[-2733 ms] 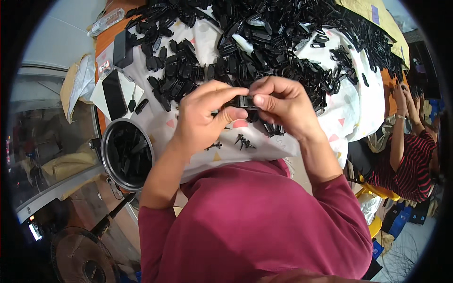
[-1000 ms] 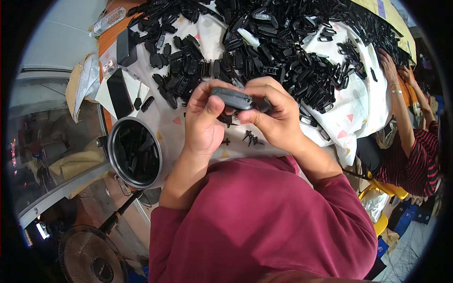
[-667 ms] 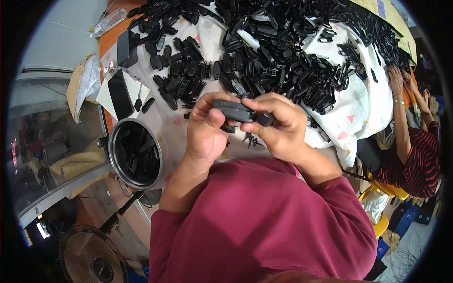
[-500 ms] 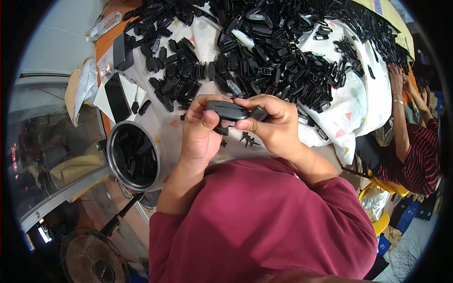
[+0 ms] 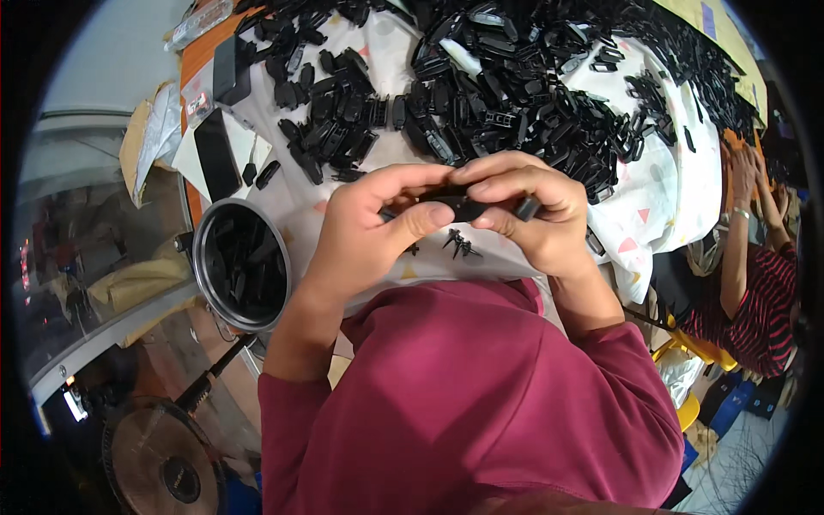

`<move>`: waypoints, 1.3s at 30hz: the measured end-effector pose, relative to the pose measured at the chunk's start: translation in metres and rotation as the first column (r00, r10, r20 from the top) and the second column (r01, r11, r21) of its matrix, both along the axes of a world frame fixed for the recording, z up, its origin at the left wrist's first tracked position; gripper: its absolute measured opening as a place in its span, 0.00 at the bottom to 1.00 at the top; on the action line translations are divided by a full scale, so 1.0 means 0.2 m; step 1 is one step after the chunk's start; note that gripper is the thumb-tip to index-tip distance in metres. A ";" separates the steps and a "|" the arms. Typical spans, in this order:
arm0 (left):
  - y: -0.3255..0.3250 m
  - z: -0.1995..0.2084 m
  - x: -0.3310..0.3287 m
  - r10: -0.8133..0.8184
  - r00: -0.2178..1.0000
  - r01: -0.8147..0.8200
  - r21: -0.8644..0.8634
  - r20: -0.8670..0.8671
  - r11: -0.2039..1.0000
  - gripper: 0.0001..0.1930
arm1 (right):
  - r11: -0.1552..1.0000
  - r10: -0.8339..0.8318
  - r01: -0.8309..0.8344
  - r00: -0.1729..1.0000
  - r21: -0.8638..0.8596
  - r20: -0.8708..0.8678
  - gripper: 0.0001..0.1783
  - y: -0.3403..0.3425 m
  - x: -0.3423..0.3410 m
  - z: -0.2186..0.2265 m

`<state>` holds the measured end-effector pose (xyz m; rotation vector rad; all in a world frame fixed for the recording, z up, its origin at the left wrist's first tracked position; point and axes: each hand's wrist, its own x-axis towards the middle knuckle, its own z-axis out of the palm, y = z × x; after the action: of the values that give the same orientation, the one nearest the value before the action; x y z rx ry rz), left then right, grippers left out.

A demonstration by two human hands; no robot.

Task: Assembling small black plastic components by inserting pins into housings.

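In front of my chest, a small, elongated black plastic piece (image 5: 464, 209) is held between both hands. My left hand (image 5: 371, 219) pinches its left end, with the thumb along the near side and the fingers curled over the top. My right hand (image 5: 542, 210) grips the other end between thumb and fingertips. A second, blocky black part (image 5: 526, 208) pokes out among the right fingers. Much of the held piece is hidden by fingers. On the cloth just below lie several tiny spiky black parts (image 5: 462, 244).
Heaps of similar black parts (image 5: 506, 103) cover the patterned cloth (image 5: 300, 232). At left are a metal-rimmed round container (image 5: 283, 279) of black parts, a dark phone (image 5: 217, 156) and a clear bottle (image 5: 196, 24). A fan (image 5: 163, 463) stands lower left; another person's hands (image 5: 745, 172) work at far right.
Both hands have shifted a little right, and the left wrist has turned inward. The fingers now wrap over the piece, covering more of it. The view has shifted slightly.
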<state>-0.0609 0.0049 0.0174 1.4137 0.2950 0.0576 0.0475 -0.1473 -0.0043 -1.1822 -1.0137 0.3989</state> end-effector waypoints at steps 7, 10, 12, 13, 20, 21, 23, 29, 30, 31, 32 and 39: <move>-0.03 -0.01 0.03 0.033 0.990 -0.068 0.254 0.139 0.965 0.15 | 0.991 -0.112 0.051 0.817 -0.123 -0.566 0.19 0.00 -0.06 0.02; -0.06 -0.01 0.03 0.067 0.980 -0.124 0.312 0.188 0.942 0.13 | 0.993 -0.093 0.040 0.825 -0.107 -0.557 0.18 -0.01 -0.06 0.00; -0.07 0.00 0.04 0.083 0.982 -0.132 0.303 0.171 0.944 0.12 | 0.994 -0.105 0.074 0.860 -0.081 -0.500 0.17 0.00 -0.05 -0.02; -0.08 0.00 0.04 0.082 0.977 -0.153 0.384 0.195 0.911 0.12 | 0.995 -0.097 0.085 0.881 -0.046 -0.464 0.14 0.00 -0.05 -0.01; -0.13 -0.04 0.05 0.145 0.935 -0.295 0.488 0.322 0.821 0.09 | 0.958 -0.267 0.235 0.938 -0.163 -0.221 0.15 -0.03 -0.09 -0.04; -0.13 -0.05 0.05 0.148 0.944 -0.277 0.463 0.296 0.842 0.09 | 0.958 -0.267 0.234 0.938 -0.165 -0.221 0.15 -0.03 -0.08 -0.06; -0.14 -0.06 0.05 0.150 0.952 -0.258 0.436 0.266 0.862 0.09 | 0.957 -0.265 0.257 0.963 -0.130 -0.046 0.17 -0.03 -0.07 -0.08; -0.11 -0.02 0.01 -0.027 0.920 -0.271 0.686 0.391 0.675 0.11 | 0.993 -0.108 0.086 0.925 -0.077 -0.364 0.19 -0.05 -0.06 -0.07; -0.10 -0.01 0.01 -0.080 0.942 -0.180 0.691 0.327 0.700 0.11 | 0.993 -0.113 0.090 0.925 -0.079 -0.362 0.19 -0.05 -0.06 -0.08; -0.10 0.00 0.00 -0.130 0.956 -0.091 0.690 0.262 0.718 0.12 | 0.994 -0.099 0.069 0.904 -0.087 -0.415 0.18 -0.05 -0.06 -0.08; -0.09 -0.02 0.00 -0.127 0.956 -0.094 0.689 0.263 0.719 0.12 | 0.994 -0.087 0.049 0.880 -0.093 -0.467 0.18 -0.05 -0.06 -0.08; -0.06 -0.17 0.01 0.092 0.996 -0.092 0.014 -0.004 0.996 0.13 | 0.962 -0.241 0.053 0.626 -0.268 -0.742 0.12 -0.04 -0.08 -0.08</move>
<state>-0.0590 -0.0079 -0.0156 1.4138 0.3641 0.1319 0.0309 -0.1562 -0.0196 -1.1108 -0.1044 0.8195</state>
